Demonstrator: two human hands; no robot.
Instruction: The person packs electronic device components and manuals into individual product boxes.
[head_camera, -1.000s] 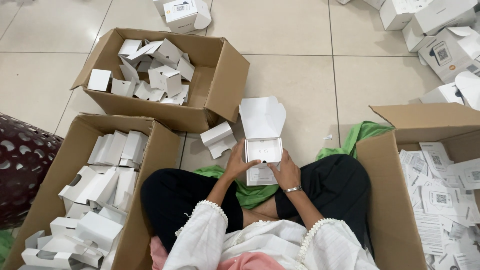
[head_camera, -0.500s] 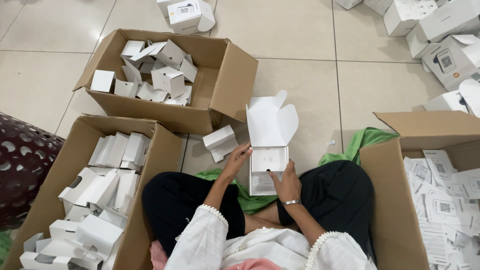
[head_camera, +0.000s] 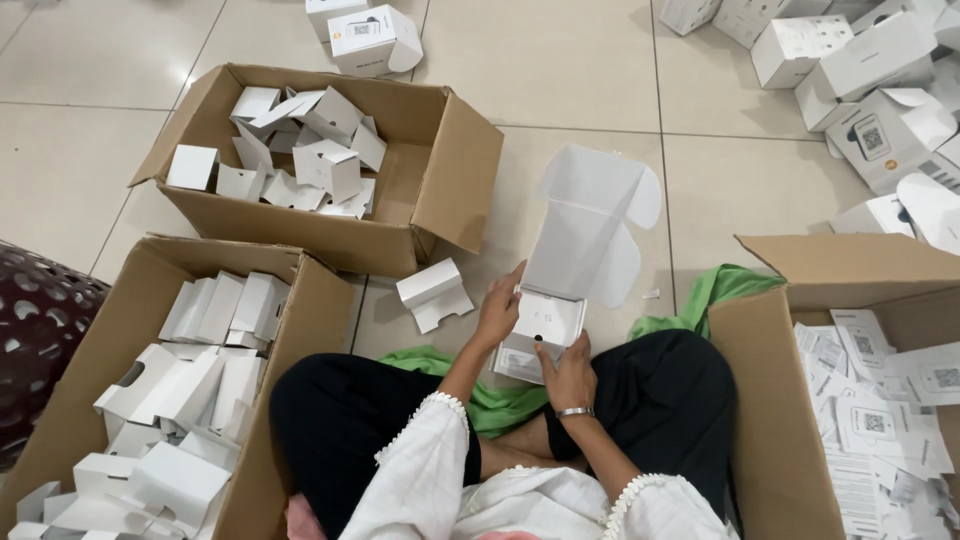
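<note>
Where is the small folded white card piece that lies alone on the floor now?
In the head view, the folded card piece lies on the floor tiles just left of the left hand, below the corner of the upper cardboard box.

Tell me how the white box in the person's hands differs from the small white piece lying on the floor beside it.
The held white box is larger than the small folded piece. It stands with its lid up, gripped by the left hand and right hand; the piece lies loose, untouched. Both are white cardboard.

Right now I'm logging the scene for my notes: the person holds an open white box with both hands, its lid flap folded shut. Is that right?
Not quite. The white box is held by the left hand and right hand, but its lid flap stands open and upright, as the head view shows.
</note>
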